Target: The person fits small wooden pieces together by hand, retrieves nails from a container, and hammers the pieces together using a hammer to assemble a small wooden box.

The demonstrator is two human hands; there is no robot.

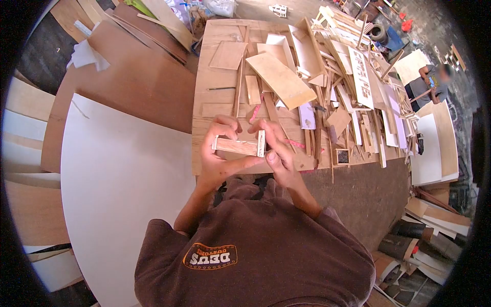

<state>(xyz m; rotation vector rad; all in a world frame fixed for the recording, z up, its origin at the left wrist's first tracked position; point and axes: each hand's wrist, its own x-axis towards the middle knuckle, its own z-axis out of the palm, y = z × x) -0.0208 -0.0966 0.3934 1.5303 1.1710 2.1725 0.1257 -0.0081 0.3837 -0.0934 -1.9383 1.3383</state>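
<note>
A small wooden box frame (pixel 236 147), with pale end pieces and a reddish-brown face, is held up over the table's near edge. My left hand (pixel 214 153) is closed around its left end, with the thumb along the lower side. At the other end, my right hand (pixel 280 158) grips the pale end piece between thumb and fingers. Just beyond the hands, a pink measuring tape (pixel 255 112) lies on the wooden table (pixel 215 110). A thin dark pencil-like stick (pixel 221 88) rests farther left. The inside of the box frame is mostly hidden from me.
A tilted plywood board (pixel 281 81), an open wooden tray (pixel 307 48) and heaped wood strips (pixel 353 102) cover the table's right side. A large white panel (pixel 123 204) stands at my left. Another person (pixel 428 84) works at far right, beside stacked boards (pixel 434 148).
</note>
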